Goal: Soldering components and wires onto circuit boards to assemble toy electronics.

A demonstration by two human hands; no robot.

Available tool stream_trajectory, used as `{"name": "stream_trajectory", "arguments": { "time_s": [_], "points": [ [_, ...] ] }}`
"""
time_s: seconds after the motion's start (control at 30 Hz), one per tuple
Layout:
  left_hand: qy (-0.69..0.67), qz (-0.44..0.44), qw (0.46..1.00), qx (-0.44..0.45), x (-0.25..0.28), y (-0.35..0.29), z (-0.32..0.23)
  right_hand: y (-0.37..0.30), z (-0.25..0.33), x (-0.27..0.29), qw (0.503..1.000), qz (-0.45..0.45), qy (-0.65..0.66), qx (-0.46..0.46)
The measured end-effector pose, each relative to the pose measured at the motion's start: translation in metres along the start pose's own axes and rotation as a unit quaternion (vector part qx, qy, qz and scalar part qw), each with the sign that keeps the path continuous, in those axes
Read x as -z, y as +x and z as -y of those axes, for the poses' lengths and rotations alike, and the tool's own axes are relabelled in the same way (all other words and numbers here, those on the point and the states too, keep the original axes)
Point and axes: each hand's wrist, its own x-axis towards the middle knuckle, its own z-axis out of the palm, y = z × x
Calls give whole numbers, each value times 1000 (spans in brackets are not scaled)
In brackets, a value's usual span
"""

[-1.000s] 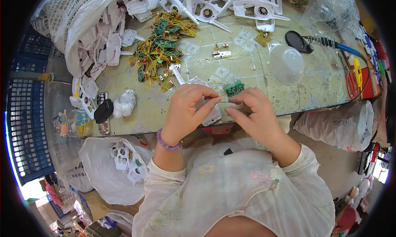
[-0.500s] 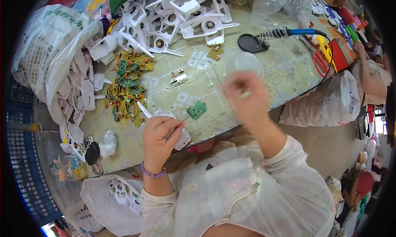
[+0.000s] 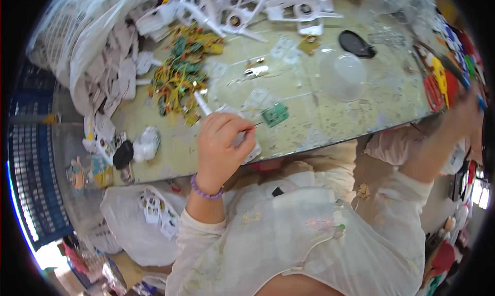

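Observation:
My left hand [image 3: 224, 146] is closed in a pinch on a thin wire [image 3: 257, 125]. Just right of its fingertips a small green circuit board [image 3: 275, 114] lies on the table. Under and beside that hand is a white plastic part [image 3: 252, 149], mostly covered. Far off to the right, my right hand [image 3: 465, 113], blurred, is closed round the blue handle of a soldering iron [image 3: 454, 68], whose shaft points up and left. The iron's black stand [image 3: 357, 43] sits on the table behind a translucent round dish [image 3: 343, 75].
A heap of wired boards [image 3: 180, 71] lies left of centre, with white plastic frames [image 3: 234, 20] behind it. A full white bag [image 3: 77, 43] stands at the far left. Red-handled pliers [image 3: 432, 92] and a yellow cutter [image 3: 441, 74] lie by the table's right edge.
My right hand has swung from above the dish to the far right and now grips the soldering iron, which is out of its stand. My left hand still pinches the wire. The view has shifted.

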Motion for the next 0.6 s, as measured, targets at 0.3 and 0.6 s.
{"name": "stream_trajectory", "arguments": {
  "time_s": [0.3,0.6],
  "points": [
    [10,113,991,-77,-5,12,9,-229,83,-9,878,358,239,208],
    [69,156,983,-67,-8,5,-2,-250,78,-13,857,390,282,184]
  ]
}}
